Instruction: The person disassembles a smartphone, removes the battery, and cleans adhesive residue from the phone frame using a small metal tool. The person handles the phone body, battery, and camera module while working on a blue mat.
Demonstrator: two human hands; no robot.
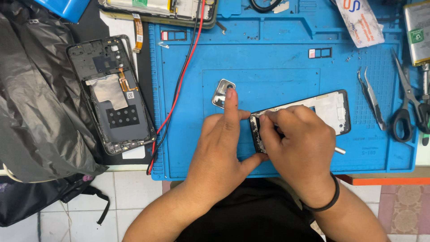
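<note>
A disassembled phone [329, 110] with a white inner frame lies on the blue repair mat [268, 54]. My left hand [221, 148] steadies the phone's left end with thumb and fingers, and its index finger reaches up onto a small silver camera cover [220, 93]. My right hand [298, 143] rests over the phone's left half, pinching at its edge. A thin metal tool tip [340, 150] sticks out from under this hand. A black band circles the right wrist.
Another opened phone shell [112, 96] lies left of the mat beside a black plastic bag [31, 103]. Red and black wires [179, 85] cross the mat's left edge. Tweezers [371, 98] and scissors [410, 103] lie at right. Small card trays [320, 53] rest on the mat.
</note>
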